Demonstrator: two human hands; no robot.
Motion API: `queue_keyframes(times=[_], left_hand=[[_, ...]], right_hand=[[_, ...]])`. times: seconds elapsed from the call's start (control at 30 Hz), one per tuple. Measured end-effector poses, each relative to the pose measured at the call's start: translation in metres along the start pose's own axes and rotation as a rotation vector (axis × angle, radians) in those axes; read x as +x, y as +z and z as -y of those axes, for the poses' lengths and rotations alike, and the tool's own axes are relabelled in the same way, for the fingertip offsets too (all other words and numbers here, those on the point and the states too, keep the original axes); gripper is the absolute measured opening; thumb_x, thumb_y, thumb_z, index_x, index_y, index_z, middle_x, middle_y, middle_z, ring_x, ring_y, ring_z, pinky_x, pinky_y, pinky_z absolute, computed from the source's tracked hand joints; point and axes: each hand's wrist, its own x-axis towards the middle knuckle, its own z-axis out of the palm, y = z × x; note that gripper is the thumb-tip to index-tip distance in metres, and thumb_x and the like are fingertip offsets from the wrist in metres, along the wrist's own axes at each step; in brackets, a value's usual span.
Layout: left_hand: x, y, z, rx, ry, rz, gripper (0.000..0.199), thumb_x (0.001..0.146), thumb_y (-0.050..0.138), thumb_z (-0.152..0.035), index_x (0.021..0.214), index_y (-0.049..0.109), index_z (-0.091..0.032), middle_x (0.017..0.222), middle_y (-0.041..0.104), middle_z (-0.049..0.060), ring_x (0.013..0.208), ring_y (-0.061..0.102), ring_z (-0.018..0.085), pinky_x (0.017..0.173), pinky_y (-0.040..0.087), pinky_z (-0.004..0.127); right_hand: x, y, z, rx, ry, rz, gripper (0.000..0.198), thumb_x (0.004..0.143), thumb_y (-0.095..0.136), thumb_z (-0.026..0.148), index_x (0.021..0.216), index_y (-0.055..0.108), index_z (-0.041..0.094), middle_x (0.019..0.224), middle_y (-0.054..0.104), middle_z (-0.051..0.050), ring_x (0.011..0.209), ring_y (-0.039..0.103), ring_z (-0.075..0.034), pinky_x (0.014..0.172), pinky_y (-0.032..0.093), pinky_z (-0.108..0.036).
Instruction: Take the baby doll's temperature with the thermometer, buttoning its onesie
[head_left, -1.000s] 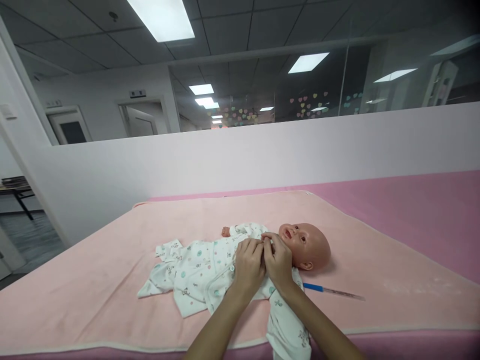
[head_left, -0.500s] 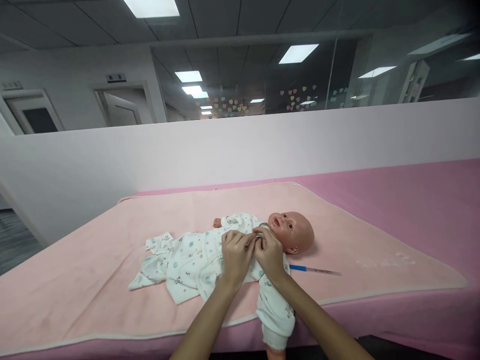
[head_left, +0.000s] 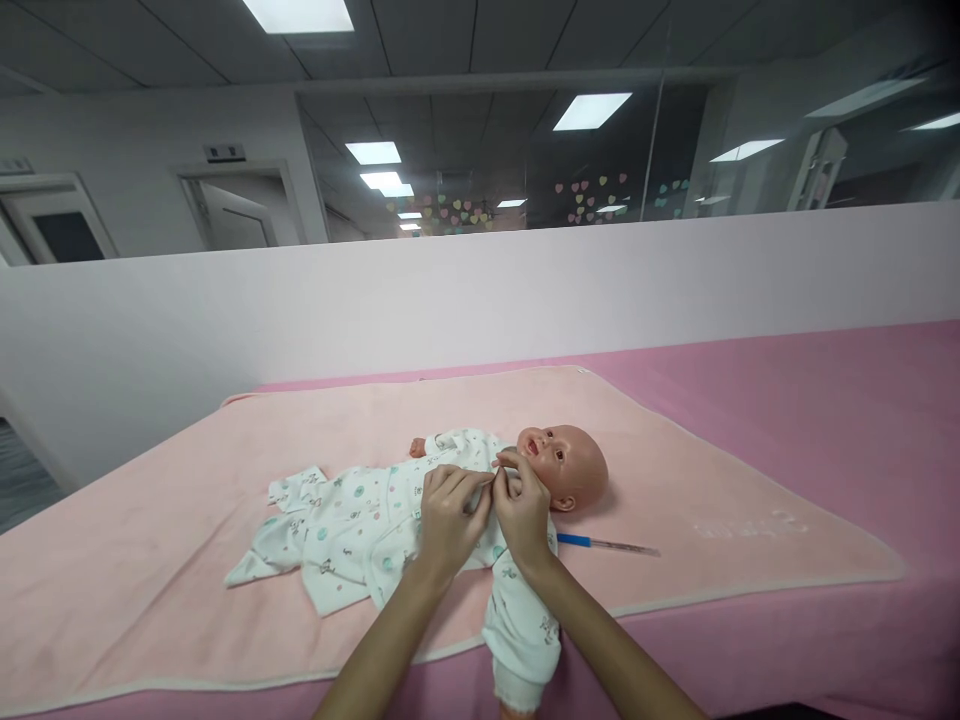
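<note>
A baby doll point(head_left: 581, 468) lies on its back, its head to the right, dressed in a white printed baby outfit point(head_left: 352, 525). My left hand point(head_left: 452, 512) is closed in a pinch over the chest. Beside it, my right hand point(head_left: 523, 505) pinches near the neckline, just below the doll's chin. The fingertips of both hands meet at the front of the outfit, apparently on its edge; the exact bit between them is too small to make out. One sleeve hangs toward me over the bed's front edge, while the other arm lies on the far side.
Under the doll is a peach blanket point(head_left: 165, 500) with a pale border, spread over a pink sheet point(head_left: 840, 420). A blue-ended thin stick point(head_left: 600, 544), perhaps a thermometer or pen, lies by the doll's shoulder. A white low wall point(head_left: 480, 300) stands behind.
The view has shifted, so the doll and blanket appear further left. Both hands stay at the neckline, their fingertips slightly rearranged and still pinched together.
</note>
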Motion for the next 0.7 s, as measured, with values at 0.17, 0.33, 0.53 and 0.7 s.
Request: queue_keyframes(times=[0.17, 0.33, 0.53, 0.7], left_hand=[[0.000, -0.002, -0.002, -0.012, 0.012, -0.009, 0.020, 0.083, 0.049, -0.019, 0.096, 0.063, -0.025, 0.081, 0.065, 0.000, 0.079, 0.053, 0.016, 0.076, 0.039, 0.033], [-0.003, -0.006, -0.002, -0.040, 0.044, 0.042, 0.021, 0.083, 0.045, -0.017, 0.095, 0.061, -0.023, 0.085, 0.065, 0.002, 0.079, 0.055, 0.016, 0.075, 0.040, 0.033], [-0.009, -0.015, 0.006, -0.035, 0.050, -0.037, 0.022, 0.081, 0.043, -0.012, 0.094, 0.059, -0.021, 0.082, 0.065, 0.001, 0.076, 0.058, 0.014, 0.075, 0.040, 0.031], [-0.009, -0.017, 0.011, 0.042, -0.105, -0.177, 0.023, 0.082, 0.042, -0.014, 0.096, 0.059, -0.022, 0.095, 0.063, 0.002, 0.087, 0.057, 0.016, 0.077, 0.041, 0.031]], right_hand=[[0.000, 0.000, 0.001, 0.008, 0.016, 0.010, 0.020, 0.079, 0.041, 0.020, 0.089, 0.059, 0.016, 0.082, 0.065, -0.006, 0.064, 0.058, -0.015, 0.056, 0.045, -0.025], [-0.001, -0.002, 0.002, -0.011, -0.015, 0.090, 0.031, 0.070, 0.038, 0.009, 0.093, 0.058, 0.016, 0.087, 0.064, -0.007, 0.067, 0.057, -0.015, 0.058, 0.045, -0.026], [-0.001, -0.002, 0.003, -0.068, -0.066, 0.104, 0.030, 0.070, 0.040, 0.010, 0.095, 0.057, 0.016, 0.088, 0.063, -0.007, 0.071, 0.057, -0.016, 0.061, 0.045, -0.026], [0.000, -0.001, 0.002, -0.127, -0.074, 0.077, 0.025, 0.075, 0.041, 0.015, 0.093, 0.057, 0.016, 0.087, 0.063, -0.007, 0.069, 0.057, -0.016, 0.061, 0.045, -0.026]])
